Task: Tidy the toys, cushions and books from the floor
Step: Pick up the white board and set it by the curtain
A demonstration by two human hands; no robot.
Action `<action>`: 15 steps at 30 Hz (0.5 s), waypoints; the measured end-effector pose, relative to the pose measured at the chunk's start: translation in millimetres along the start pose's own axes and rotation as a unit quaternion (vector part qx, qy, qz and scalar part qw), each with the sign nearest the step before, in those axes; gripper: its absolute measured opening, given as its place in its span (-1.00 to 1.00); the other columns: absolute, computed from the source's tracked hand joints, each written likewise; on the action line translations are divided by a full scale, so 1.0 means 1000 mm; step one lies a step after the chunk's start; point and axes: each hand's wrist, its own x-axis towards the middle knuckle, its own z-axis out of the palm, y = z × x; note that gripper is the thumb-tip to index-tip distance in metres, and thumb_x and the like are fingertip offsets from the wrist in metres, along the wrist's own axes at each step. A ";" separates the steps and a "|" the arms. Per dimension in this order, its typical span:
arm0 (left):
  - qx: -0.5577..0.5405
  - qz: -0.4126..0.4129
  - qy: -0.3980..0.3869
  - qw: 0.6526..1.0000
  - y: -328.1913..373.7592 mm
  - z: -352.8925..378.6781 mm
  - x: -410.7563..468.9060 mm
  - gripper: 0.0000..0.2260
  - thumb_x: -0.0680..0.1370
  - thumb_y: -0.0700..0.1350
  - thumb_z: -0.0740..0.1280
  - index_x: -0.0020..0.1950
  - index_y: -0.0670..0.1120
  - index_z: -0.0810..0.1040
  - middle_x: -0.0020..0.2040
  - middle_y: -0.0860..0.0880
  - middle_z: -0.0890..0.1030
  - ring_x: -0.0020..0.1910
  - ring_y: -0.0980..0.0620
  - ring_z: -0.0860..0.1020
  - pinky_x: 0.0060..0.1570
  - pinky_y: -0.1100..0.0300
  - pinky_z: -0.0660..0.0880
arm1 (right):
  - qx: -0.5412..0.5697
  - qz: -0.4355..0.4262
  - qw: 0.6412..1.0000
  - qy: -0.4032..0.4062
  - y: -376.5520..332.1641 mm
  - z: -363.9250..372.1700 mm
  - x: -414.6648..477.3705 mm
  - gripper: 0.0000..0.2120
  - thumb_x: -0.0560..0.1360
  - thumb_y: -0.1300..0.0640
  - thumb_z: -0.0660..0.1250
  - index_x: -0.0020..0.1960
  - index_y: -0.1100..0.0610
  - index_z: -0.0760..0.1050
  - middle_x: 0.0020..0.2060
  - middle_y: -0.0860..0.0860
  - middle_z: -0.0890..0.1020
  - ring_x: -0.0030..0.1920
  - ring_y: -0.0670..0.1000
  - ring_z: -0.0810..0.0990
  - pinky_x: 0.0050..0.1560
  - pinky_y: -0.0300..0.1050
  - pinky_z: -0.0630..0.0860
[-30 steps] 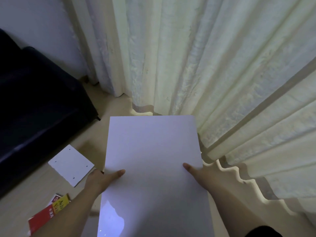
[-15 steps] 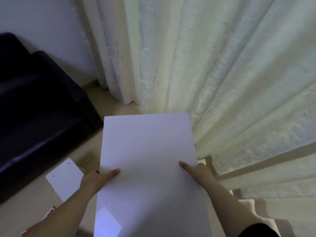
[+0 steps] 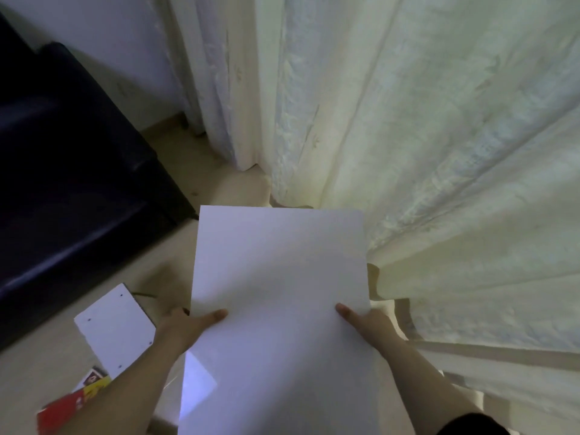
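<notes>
Edged nearer curtain (image 3: 408, 152): white board (image 3: 279, 277) gripped by left hand (image 3: 185, 328) and right hand (image 3: 372, 324); red book (image 3: 67, 406), small panel (image 3: 116, 331) yet to lift.

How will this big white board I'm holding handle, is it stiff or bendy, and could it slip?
Probably stiff: the white board looks flat though the left hand and right hand grip only its side edges. Its glossy face shows a reflection, so it may be slippery. Its width likely makes it awkward near the curtain.
</notes>
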 end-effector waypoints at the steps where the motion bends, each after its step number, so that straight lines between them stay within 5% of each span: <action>1: 0.004 -0.001 -0.003 1.000 -0.001 0.003 0.008 0.16 -0.09 0.50 0.39 0.30 -0.22 0.43 0.22 -0.16 0.54 0.16 -0.20 0.51 0.16 -0.13 0.47 | -0.019 -0.007 1.000 0.015 0.021 0.014 0.025 -0.11 0.10 -0.64 0.27 0.29 -0.19 0.37 -0.08 -0.10 0.63 -0.07 0.01 0.64 -0.04 0.03 0.61; 4: 0.007 -0.001 -0.009 1.000 -0.003 0.009 0.031 0.13 -0.10 0.49 0.38 0.29 -0.20 0.44 0.17 -0.14 0.55 0.10 -0.17 0.53 0.10 -0.11 0.51 | -0.025 -0.024 0.998 0.048 0.023 0.025 0.027 -0.19 0.10 -0.61 0.30 0.24 -0.26 0.32 -0.11 -0.17 0.60 -0.16 -0.10 0.64 -0.19 -0.03 0.62; 7: 0.012 0.001 -0.015 1.000 0.000 0.018 0.055 0.08 -0.01 0.45 0.45 0.30 -0.21 0.42 0.19 -0.14 0.55 0.10 -0.17 0.54 0.06 -0.03 0.51 | -0.017 -0.024 0.998 0.047 -0.020 0.021 0.003 -0.20 0.19 -0.51 0.36 0.29 -0.13 0.35 0.02 -0.14 0.61 -0.03 -0.02 0.63 0.01 0.01 0.58; 11: 0.035 -0.016 -0.013 0.999 0.000 0.039 0.093 -0.06 0.16 0.39 0.49 0.29 -0.23 0.43 0.17 -0.14 0.55 0.08 -0.16 0.54 0.06 -0.01 0.51 | 0.011 0.019 1.000 0.010 0.009 0.047 0.061 -0.07 0.16 -0.56 0.31 0.36 -0.03 0.39 0.13 -0.02 0.61 0.11 0.06 0.60 0.15 0.12 0.52; 15: 0.051 -0.020 -0.012 0.998 -0.001 0.055 0.123 -0.06 0.15 0.42 0.47 0.28 -0.23 0.43 0.18 -0.13 0.54 0.10 -0.15 0.52 0.05 0.02 0.50 | -0.020 0.017 1.000 0.004 -0.019 0.046 0.066 -0.23 0.28 -0.49 0.31 0.37 -0.10 0.36 0.17 -0.04 0.60 0.11 0.04 0.60 0.14 -0.03 0.50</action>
